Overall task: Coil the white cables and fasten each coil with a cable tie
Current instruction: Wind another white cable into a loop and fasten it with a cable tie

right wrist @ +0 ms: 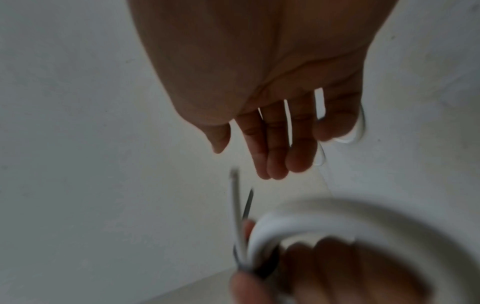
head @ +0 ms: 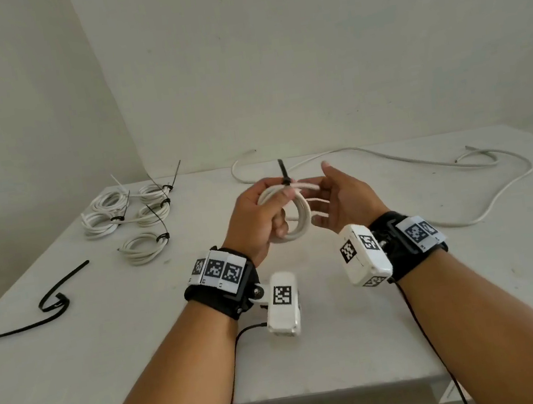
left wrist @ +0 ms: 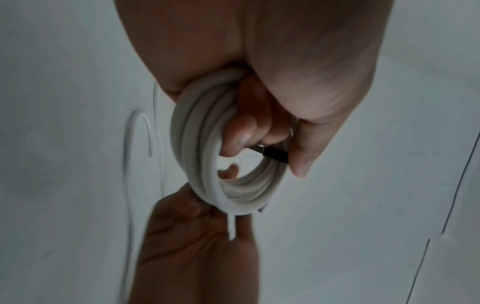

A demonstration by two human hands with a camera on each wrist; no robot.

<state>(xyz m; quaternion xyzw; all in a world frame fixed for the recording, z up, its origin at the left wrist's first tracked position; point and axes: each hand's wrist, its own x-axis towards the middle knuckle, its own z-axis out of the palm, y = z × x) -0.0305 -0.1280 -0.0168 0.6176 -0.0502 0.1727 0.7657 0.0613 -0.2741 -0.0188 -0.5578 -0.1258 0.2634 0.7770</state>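
My left hand (head: pixel 269 211) grips a coiled white cable (head: pixel 303 212) above the middle of the table, with its fingers curled through the ring. A black cable tie (head: pixel 283 174) wraps the top of the coil, and its tail stands up. The left wrist view shows the coil (left wrist: pixel 197 144) in my fingers and the tie's head (left wrist: pixel 276 157) by my thumb. My right hand (head: pixel 328 193) hovers just right of the coil with its fingers straight and spread, and it holds nothing. In the right wrist view the right hand (right wrist: pixel 272 123) is bare above the blurred coil (right wrist: pixel 324 222).
Several tied white coils (head: pixel 138 215) lie at the back left of the white table (head: pixel 311 348). Loose black cable ties (head: pixel 51 303) lie near the left edge. A long loose white cable (head: pixel 458 176) snakes across the back right. A wall stands close behind.
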